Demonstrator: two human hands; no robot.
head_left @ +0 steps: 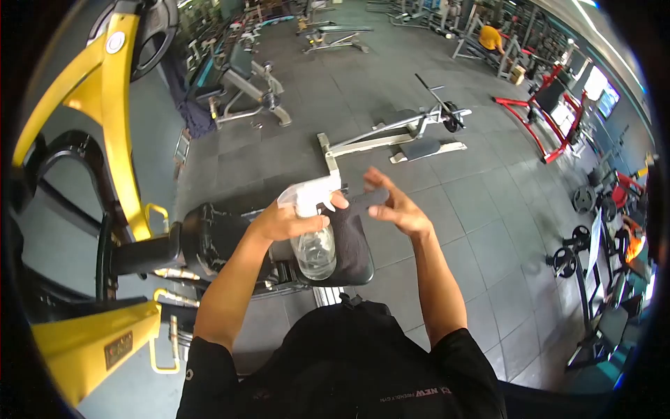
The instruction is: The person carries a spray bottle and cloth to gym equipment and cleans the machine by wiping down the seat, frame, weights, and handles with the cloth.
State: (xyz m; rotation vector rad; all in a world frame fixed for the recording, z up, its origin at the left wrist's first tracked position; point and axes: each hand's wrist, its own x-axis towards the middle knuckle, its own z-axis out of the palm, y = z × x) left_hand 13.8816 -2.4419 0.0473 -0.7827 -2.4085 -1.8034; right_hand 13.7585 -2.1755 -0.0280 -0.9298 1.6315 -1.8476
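Left hand point(280, 223): wrapped round the neck of the spray bottle point(316, 255), thumb across the front below the white spray head point(310, 194); grip pressed together on the bottle.
Right hand point(405, 213): raised beside the bottle, fingers loosely curved, with one end of the dark cloth point(352, 241) between thumb and fingers; cannot tell whether pinched or merely resting there.
Spray bottle: clear, partly filled with liquid, in front of the black seat point(364, 278) as viewed from above; cannot tell whether touching it.
Dark cloth: extending from the right hand towards the left fingertips, with a broader part over the seat, just beside the bottle.
Done so far: bottle and cloth both brought to hand at the seat; judged to be partway through the work.
Left over: neither bottle nor cloth put down yet; no spray or wet patch discernible; amount remaining impossible to judge from this single view.
Surroundings: yellow machine point(118, 105) to the left, worn pad point(209, 241) near the left forearm, pale lever machine point(377, 137) on the tiled floor point(481, 265) ahead.
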